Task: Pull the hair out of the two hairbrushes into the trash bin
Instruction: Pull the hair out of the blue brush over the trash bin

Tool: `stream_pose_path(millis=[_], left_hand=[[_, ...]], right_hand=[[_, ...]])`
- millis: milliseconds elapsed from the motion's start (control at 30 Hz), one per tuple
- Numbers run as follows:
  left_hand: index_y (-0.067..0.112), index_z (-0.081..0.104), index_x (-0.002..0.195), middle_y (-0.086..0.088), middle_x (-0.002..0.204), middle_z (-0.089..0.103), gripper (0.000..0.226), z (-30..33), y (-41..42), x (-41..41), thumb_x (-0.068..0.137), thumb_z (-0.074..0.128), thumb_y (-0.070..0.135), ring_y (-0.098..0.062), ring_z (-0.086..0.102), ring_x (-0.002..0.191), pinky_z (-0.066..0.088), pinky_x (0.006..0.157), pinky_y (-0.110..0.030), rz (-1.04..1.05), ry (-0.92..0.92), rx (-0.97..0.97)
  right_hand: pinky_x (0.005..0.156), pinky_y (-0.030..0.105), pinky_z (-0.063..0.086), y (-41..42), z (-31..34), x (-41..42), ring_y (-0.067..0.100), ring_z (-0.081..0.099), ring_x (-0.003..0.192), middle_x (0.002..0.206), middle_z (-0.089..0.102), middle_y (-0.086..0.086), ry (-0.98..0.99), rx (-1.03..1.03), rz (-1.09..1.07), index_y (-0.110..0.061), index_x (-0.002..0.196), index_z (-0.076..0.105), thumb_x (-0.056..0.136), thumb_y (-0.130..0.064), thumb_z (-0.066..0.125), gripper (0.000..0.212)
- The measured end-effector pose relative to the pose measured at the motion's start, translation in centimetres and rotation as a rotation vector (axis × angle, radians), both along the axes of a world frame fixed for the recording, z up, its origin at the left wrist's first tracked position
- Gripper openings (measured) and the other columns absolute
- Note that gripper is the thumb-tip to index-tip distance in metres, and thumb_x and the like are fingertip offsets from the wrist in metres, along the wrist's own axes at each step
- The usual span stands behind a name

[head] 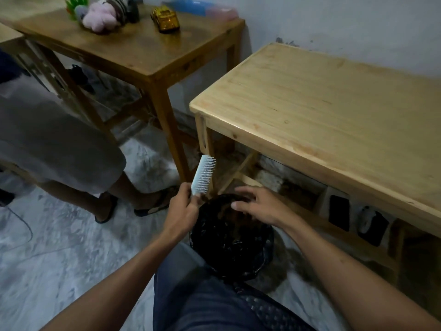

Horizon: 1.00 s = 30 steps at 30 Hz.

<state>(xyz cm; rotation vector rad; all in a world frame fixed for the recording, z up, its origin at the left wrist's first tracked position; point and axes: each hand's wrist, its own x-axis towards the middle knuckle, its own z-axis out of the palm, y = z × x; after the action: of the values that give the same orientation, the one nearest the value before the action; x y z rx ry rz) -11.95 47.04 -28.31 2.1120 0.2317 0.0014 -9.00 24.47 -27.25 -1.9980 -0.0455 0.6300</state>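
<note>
A pale blue-white hairbrush [204,174] stands upright with its bristles facing right, and my left hand [183,207] grips its handle just left of the trash bin. The trash bin [229,244] sits on the floor in front of my knees, lined with a black bag. My right hand [259,206] hovers over the far rim of the bin, palm down, fingers spread, with nothing visible in it. Only one hairbrush is in view. I cannot make out hair on the bristles.
A light wooden table [334,111] stands to the right, its shelf below holding dark items. A darker wooden table [133,48] at the back left carries plush toys and a gold toy car [165,20]. Another person's legs [78,182] stand at left.
</note>
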Motion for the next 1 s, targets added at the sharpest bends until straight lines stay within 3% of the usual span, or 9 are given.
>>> stream_pose_path(millis=[167,333,467,533,600,700,767,867,1000], left_hand=[[0.019,0.061,0.112,-0.002,0.093,0.073,0.013,0.2,-1.1,-0.5,0.101,0.055,0.02,-0.018,0.067,0.081,0.048,0.064,-0.027,-0.114,-0.009,-0.038],[0.016,0.063,0.105,-0.02,0.088,0.068,0.02,1.0,-1.1,-0.8,0.089,0.051,0.021,-0.017,0.058,0.059,0.046,0.05,-0.034,-0.149,0.042,-0.191],[0.016,0.063,0.103,-0.03,0.091,0.064,0.018,1.2,-0.7,-0.8,0.093,0.049,0.012,-0.021,0.054,0.06,0.043,0.05,-0.036,-0.149,0.047,-0.224],[0.016,0.063,0.101,-0.03,0.089,0.063,0.016,1.4,-0.8,-0.8,0.093,0.049,0.014,-0.02,0.055,0.059,0.043,0.05,-0.035,-0.195,0.041,-0.192],[0.021,0.062,0.097,-0.024,0.084,0.064,0.015,1.7,-1.1,-0.8,0.088,0.049,0.021,-0.017,0.056,0.059,0.043,0.052,-0.037,-0.257,0.037,-0.141],[0.026,0.061,0.096,-0.003,0.079,0.065,0.015,2.2,-1.2,-0.4,0.086,0.05,0.024,-0.014,0.058,0.064,0.044,0.057,-0.032,-0.309,0.006,-0.024],[0.021,0.062,0.102,-0.001,0.084,0.066,0.018,2.4,-0.8,0.0,0.088,0.051,0.023,-0.012,0.06,0.071,0.043,0.059,-0.028,-0.299,-0.034,0.077],[0.014,0.06,0.105,-0.002,0.085,0.064,0.012,2.4,0.3,0.4,0.097,0.052,0.017,-0.009,0.057,0.074,0.04,0.058,-0.025,-0.258,-0.08,0.234],[0.014,0.055,0.103,-0.003,0.077,0.06,0.008,2.0,1.7,0.5,0.101,0.048,0.017,-0.019,0.058,0.065,0.036,0.052,-0.032,-0.085,-0.033,0.28]], right_hand=[[0.062,0.024,0.053,2.1,0.1,0.4,0.009,0.074,0.085,0.12,0.072,-0.007,-0.028,0.065,-0.016,-0.031,0.138,0.059,0.082,-0.054,0.077,0.063],[0.068,0.029,0.053,1.8,-0.8,0.4,0.004,0.065,0.064,0.073,0.075,-0.005,-0.085,0.026,-0.006,-0.023,0.094,0.081,0.09,-0.032,0.076,0.011],[0.077,0.037,0.058,0.6,-1.3,0.1,0.007,0.07,0.077,0.092,0.079,0.002,-0.081,-0.06,-0.032,-0.026,0.104,0.077,0.09,-0.028,0.075,0.014],[0.07,0.03,0.059,0.8,-1.1,0.1,0.003,0.069,0.079,0.099,0.073,-0.006,-0.042,0.004,0.009,-0.03,0.126,0.064,0.087,-0.025,0.079,0.042],[0.06,0.024,0.054,1.6,-1.0,0.1,0.0,0.067,0.071,0.095,0.071,-0.01,-0.019,0.079,0.046,-0.028,0.132,0.059,0.083,-0.026,0.083,0.055],[0.061,0.028,0.052,2.7,-1.5,0.2,0.002,0.065,0.065,0.076,0.073,-0.01,-0.068,0.058,0.037,-0.023,0.107,0.076,0.085,-0.034,0.081,0.025],[0.064,0.025,0.049,2.4,-1.5,0.3,-0.002,0.062,0.059,0.065,0.07,-0.01,-0.123,0.017,0.023,-0.024,0.094,0.081,0.09,-0.035,0.076,0.013],[0.066,0.021,0.047,1.3,-1.1,0.0,-0.001,0.064,0.063,0.07,0.073,-0.012,-0.156,0.027,-0.011,-0.021,0.095,0.083,0.092,-0.029,0.074,0.012],[0.068,0.018,0.048,-0.2,-1.0,-0.4,0.0,0.067,0.07,0.076,0.075,-0.014,-0.132,-0.001,-0.086,-0.024,0.098,0.083,0.093,-0.028,0.074,0.011]])
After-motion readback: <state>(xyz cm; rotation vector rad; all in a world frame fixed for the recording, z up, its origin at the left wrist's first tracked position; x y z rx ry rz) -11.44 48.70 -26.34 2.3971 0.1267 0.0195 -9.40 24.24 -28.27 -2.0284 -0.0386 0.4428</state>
